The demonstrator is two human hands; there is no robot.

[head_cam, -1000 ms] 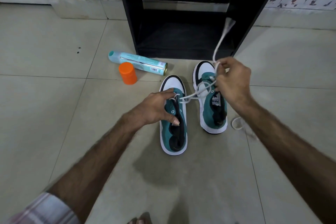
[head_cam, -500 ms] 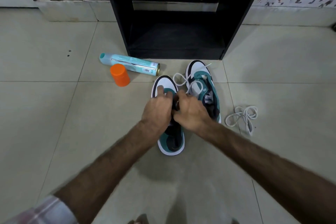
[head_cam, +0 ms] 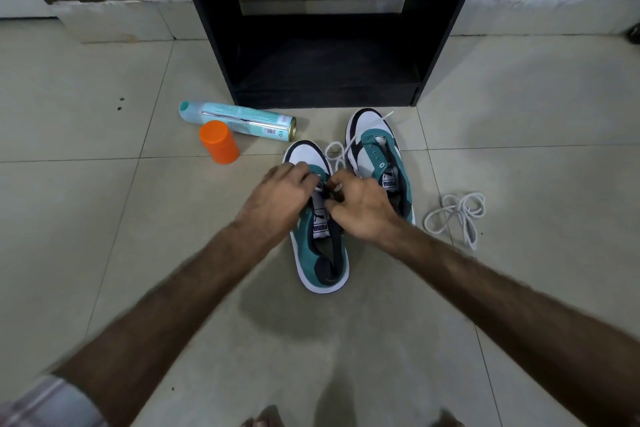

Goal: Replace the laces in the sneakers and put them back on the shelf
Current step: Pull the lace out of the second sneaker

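Near sneaker (head_cam: 320, 246) lies under both hands (head_cam: 325, 201), lace (head_cam: 334, 152) pinched.

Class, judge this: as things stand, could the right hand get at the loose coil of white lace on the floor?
Probably yes. The coiled lace lies in the open beside the right hand, nothing between, though that hand is busy pinching the lace at the near sneaker.

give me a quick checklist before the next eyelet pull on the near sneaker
1. Both hands at the eyelets: left hand and right hand meet over the near sneaker: ok.
2. Lace pinched: ok.
3. Lace tip through the eyelet: cannot tell, fingers hide it.
4. Far sneaker laced: not ok.
5. Spare lace on the floor, apart from the shoes: ok.
6. Shelf bay free: ok.
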